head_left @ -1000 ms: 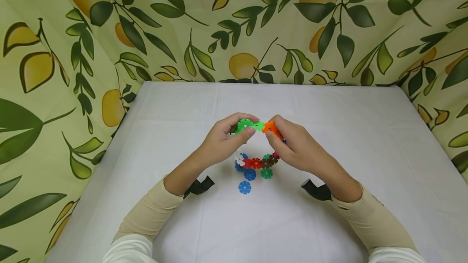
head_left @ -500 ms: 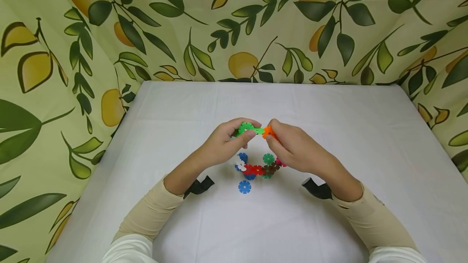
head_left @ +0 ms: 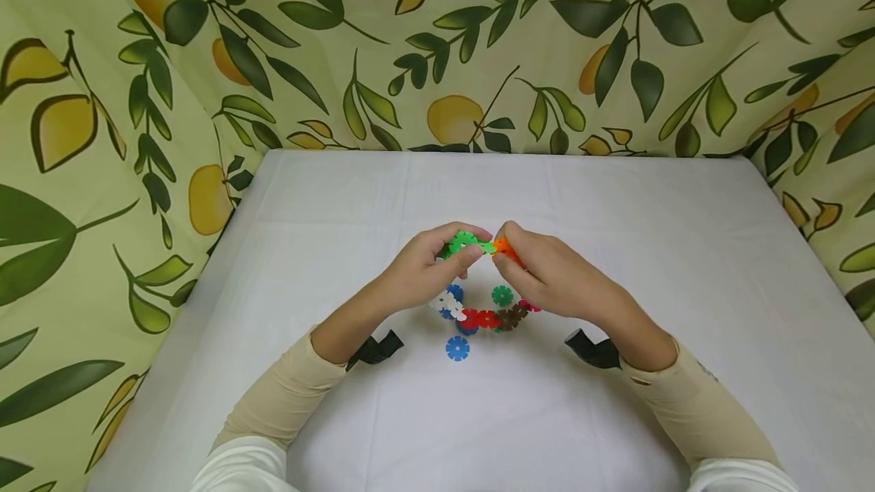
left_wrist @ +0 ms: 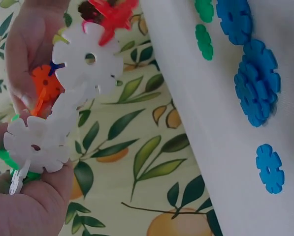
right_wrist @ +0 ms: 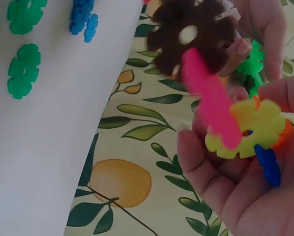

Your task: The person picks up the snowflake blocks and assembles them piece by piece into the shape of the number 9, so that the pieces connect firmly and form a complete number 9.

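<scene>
White surface (head_left: 492, 416) below, our left fingers (head_left: 459, 263) pinch a green disc (head_left: 488, 247), our right fingers (head_left: 514, 272) an orange disc (head_left: 503, 244); between them the green has tipped edge-on, so we seem mid-joining.

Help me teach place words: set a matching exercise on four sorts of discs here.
1. Bright green notched plastic discs
2. Orange notched plastic discs
3. Red notched plastic discs
4. Blue notched plastic disc lowest in the head view

A. In the right hand
B. Between white notched plastic discs and brown notched plastic discs
C. On the white table, touching no other disc
D. In the left hand

Pairs: 1-D, 2-A, 3-B, 4-C
</scene>
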`<state>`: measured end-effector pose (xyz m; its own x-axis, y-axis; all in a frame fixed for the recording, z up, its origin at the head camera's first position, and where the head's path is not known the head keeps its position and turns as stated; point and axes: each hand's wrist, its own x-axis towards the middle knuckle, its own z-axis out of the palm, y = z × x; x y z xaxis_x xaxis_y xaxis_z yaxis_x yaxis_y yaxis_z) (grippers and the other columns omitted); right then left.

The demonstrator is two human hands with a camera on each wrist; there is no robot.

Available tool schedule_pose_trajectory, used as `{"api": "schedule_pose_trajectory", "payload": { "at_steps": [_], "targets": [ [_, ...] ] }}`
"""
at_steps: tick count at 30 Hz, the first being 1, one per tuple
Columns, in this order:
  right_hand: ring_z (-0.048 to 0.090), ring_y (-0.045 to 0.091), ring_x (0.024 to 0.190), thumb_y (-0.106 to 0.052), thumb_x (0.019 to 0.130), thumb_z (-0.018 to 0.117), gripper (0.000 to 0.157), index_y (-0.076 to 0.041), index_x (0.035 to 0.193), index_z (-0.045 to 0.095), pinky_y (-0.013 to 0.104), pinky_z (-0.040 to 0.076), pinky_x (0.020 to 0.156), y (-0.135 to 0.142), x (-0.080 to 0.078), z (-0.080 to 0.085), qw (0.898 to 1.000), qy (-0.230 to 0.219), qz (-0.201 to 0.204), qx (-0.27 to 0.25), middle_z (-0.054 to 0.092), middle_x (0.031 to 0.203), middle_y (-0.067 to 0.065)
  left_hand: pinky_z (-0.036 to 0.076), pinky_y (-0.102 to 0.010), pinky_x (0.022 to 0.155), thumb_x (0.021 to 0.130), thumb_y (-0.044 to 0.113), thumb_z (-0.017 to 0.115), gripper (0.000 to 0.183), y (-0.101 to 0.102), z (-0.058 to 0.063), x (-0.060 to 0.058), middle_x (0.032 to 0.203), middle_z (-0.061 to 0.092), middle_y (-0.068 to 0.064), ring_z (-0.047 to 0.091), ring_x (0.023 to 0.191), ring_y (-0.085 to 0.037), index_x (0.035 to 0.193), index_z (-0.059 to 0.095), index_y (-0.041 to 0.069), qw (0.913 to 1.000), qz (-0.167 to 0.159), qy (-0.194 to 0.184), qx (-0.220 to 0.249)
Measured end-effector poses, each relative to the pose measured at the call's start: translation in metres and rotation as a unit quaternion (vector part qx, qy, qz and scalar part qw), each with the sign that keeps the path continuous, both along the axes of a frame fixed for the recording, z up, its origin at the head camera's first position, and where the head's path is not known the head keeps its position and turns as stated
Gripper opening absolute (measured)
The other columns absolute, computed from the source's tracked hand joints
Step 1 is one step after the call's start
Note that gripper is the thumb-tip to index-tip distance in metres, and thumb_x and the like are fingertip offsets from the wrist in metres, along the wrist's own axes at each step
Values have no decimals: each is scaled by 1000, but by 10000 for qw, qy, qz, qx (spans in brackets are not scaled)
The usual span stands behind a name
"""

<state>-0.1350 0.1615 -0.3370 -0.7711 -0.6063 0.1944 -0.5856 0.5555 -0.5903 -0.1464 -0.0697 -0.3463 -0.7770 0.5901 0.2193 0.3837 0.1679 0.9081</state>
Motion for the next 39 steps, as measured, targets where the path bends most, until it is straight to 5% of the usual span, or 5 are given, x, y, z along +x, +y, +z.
{"api": "schedule_pose_trajectory", "payload": {
  "at_steps": [7,15,24,30,39],
  "targets": [
    [57,13,75,-8,93,69,44,-8,132,47,30,54,62,5,-4,6,9965,70,-86,-833,60,87,-2,50,-27,57,105,15,53,29,-8,5,-3,81,60,-12,56,68,-26,131,58,4,9955,102,-663,672],
    [63,14,89,-2,86,79,43,-3,125,61,30,58,73,-1,-4,0,9908,948,256,-935,68,115,5,50,-26,57,108,15,47,32,-7,3,-4,78,58,-16,53,62,-23,135,52,0,9848,-384,-1437,899],
    [66,14,99,10,85,74,42,-7,123,63,31,57,83,-1,-2,4,9861,833,815,-1186,69,115,1,55,-33,63,91,18,77,32,-5,4,0,90,69,0,62,71,-20,121,69,10,9997,-88,-206,134],
    [68,15,93,16,81,72,38,-3,113,64,24,53,85,6,1,13,9772,1196,520,-1676,71,103,2,57,-31,62,85,14,82,31,-11,14,2,94,72,2,65,70,-13,114,74,6,9953,288,897,236],
    [68,16,90,21,85,65,34,1,112,60,21,52,88,8,10,22,9740,1277,234,-1857,71,103,2,54,-31,56,86,10,80,33,-18,24,6,88,70,2,61,65,-14,117,72,5,9928,285,1077,443]
  ]
}}
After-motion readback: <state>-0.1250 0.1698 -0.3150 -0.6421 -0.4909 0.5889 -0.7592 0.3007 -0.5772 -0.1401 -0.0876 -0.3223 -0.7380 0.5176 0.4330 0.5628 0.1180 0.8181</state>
